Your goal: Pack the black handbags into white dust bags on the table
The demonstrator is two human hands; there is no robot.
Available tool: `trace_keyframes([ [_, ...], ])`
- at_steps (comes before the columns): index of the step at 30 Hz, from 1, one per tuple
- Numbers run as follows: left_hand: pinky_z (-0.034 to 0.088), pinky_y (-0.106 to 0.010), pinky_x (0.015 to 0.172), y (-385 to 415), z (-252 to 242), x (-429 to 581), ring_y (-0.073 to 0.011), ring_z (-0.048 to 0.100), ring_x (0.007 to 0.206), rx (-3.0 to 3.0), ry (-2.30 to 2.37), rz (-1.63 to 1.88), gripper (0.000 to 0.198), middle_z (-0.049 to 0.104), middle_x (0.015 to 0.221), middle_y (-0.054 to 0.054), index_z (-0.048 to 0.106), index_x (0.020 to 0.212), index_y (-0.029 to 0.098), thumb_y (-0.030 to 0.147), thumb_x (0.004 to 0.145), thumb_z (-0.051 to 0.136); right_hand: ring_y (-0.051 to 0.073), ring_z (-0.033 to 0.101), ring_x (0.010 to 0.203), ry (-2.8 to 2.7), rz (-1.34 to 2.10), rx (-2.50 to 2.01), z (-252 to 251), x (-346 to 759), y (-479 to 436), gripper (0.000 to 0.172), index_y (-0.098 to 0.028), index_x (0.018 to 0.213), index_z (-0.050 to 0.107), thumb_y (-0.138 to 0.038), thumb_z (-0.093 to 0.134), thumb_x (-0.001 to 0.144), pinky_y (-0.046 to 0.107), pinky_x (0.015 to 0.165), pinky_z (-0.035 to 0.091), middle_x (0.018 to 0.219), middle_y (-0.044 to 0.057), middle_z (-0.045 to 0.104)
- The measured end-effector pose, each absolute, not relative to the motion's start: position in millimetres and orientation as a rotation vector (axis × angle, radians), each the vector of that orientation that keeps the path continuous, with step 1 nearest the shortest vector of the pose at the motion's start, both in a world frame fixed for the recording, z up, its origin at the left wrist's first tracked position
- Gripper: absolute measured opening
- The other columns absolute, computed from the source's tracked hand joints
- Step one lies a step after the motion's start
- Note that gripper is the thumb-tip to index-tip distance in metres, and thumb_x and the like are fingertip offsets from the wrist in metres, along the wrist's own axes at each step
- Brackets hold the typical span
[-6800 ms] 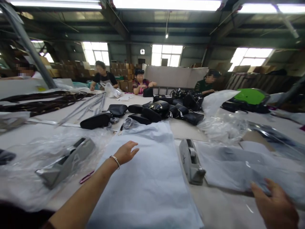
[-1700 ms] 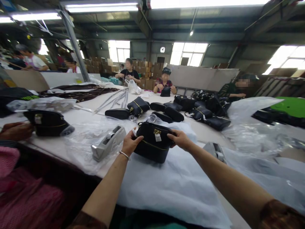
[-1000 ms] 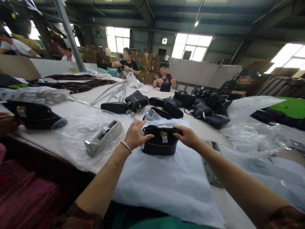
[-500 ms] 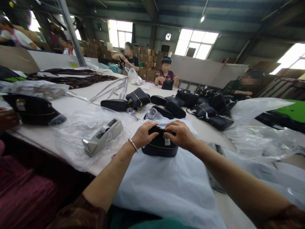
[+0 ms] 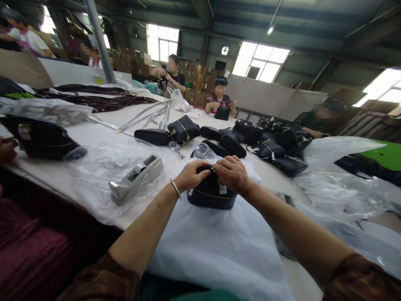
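A small black handbag [image 5: 211, 196] with a gold zip line and a white tag [image 5: 222, 190] stands upright on a pale cloth [image 5: 216, 246] in front of me. My left hand [image 5: 194, 174] is closed on the left part of its top edge, thumb toward me. My right hand [image 5: 232, 173] pinches the top edge near the middle, its fingers bunched close to the left fingertips. The bag's opening is mostly hidden behind my fingers. Just beyond the bag lies a coiled clear strap [image 5: 202, 150].
A grey tape dispenser [image 5: 136, 179] sits on clear plastic at my left. Several black bags [image 5: 183, 128] lie across the table, piled toward the right [image 5: 282, 146]. Plastic bags [image 5: 341, 188] spread at the right. Co-workers sit around the table; one hand [image 5: 6, 149] is at far left.
My right hand has slid left along the bag's top edge and its fingers have closed into a tighter pinch. My left hand stays on the bag. The view has shifted slightly.
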State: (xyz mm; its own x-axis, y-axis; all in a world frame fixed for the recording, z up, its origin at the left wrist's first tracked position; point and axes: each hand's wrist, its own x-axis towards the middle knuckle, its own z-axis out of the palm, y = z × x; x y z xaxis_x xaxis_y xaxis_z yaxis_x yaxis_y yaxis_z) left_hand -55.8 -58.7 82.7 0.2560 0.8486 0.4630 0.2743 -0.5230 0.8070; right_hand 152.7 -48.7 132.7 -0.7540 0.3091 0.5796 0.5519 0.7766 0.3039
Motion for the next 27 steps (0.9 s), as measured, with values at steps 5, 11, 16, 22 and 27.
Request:
trace_keyframes([
  [5, 0.053, -0.031, 0.079, -53.9, 84.0, -57.6, -0.0189, 0.066, 0.084, 1.848, 1.044, 1.228, 0.023, 0.072, 0.09, -0.004, 0.07, 0.096, 0.017, 0.035, 0.085, 0.064, 0.019, 0.061, 0.089, -2.388, -0.423, -0.658, 131.3, 158.3, -44.5, 0.015, -0.021, 0.102, 0.071, -0.024, 0.056, 0.1, 0.036, 0.079, 0.04, 0.1, 0.005, 0.075],
  [11, 0.051, -0.031, 0.076, -57.1, 76.2, -56.3, -0.0187, 0.064, 0.08, 1.8, 1.155, 1.265, 0.021, 0.071, 0.088, -0.003, 0.068, 0.09, 0.018, 0.035, 0.082, 0.059, 0.023, 0.061, 0.103, -2.369, -0.334, -0.704, 134.0, 175.3, -65.1, 0.016, -0.023, 0.102, 0.073, -0.018, 0.059, 0.095, 0.039, 0.09, 0.046, 0.112, 0.008, 0.071],
  [16, 0.051, -0.032, 0.083, -58.1, 72.7, -50.6, -0.0194, 0.066, 0.088, 1.671, 1.127, 1.37, 0.012, 0.074, 0.096, -0.004, 0.062, 0.079, 0.02, 0.032, 0.077, 0.059, 0.032, 0.05, 0.129, -2.458, -0.456, -0.883, 123.1, 175.2, -70.9, 0.02, -0.024, 0.107, 0.075, -0.021, 0.062, 0.093, 0.047, 0.101, 0.043, 0.14, 0.01, 0.06],
  [22, 0.052, -0.032, 0.085, -58.8, 71.7, -50.5, -0.0199, 0.067, 0.092, 1.612, 1.054, 1.362, 0.015, 0.075, 0.102, -0.005, 0.058, 0.075, 0.02, 0.035, 0.076, 0.064, 0.033, 0.05, 0.133, -2.453, -0.457, -0.914, 124.9, 169.0, -65.8, 0.016, -0.023, 0.099, 0.076, -0.02, 0.062, 0.092, 0.05, 0.102, 0.043, 0.143, 0.012, 0.059],
  [27, 0.054, -0.033, 0.083, -57.5, 67.5, -49.4, -0.0205, 0.068, 0.09, 1.671, 1.137, 1.359, 0.025, 0.075, 0.102, -0.007, 0.065, 0.083, 0.019, 0.041, 0.076, 0.074, 0.024, 0.067, 0.108, -2.169, -0.092, -0.919, 134.4, 196.7, -47.0, 0.016, -0.022, 0.095, 0.075, -0.021, 0.059, 0.092, 0.041, 0.096, 0.052, 0.118, 0.01, 0.073],
])
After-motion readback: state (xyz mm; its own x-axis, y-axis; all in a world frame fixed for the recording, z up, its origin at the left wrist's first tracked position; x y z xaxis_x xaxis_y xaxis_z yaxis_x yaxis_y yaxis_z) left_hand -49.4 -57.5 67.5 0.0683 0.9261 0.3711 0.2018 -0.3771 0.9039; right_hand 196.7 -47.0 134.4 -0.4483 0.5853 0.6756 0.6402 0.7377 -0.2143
